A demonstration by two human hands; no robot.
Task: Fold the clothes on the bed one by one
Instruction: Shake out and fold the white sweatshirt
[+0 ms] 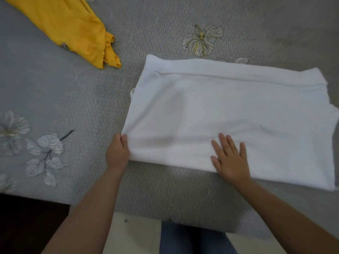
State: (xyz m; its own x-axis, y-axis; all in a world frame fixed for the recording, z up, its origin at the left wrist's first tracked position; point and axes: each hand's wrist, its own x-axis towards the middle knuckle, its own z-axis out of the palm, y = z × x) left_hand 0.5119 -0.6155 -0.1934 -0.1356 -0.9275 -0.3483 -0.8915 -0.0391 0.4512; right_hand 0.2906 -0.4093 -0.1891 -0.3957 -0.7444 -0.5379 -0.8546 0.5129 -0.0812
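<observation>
A white garment (229,110) lies folded into a wide rectangle on the grey bed (73,99), right of centre. My left hand (118,153) pinches its near left corner, thumb on top of the cloth. Flat on the garment near its front edge rests my right hand (230,158), fingers spread and pointing away from me. A yellow garment (77,28) lies crumpled at the far left of the bed, apart from both hands.
The bedcover carries a flower print, one flower (201,40) behind the white garment and leaves (45,154) at the left. The bed's front edge runs just below my forearms. Beyond it are pale floor (135,237), my jeans (194,241) and a dark area at lower left.
</observation>
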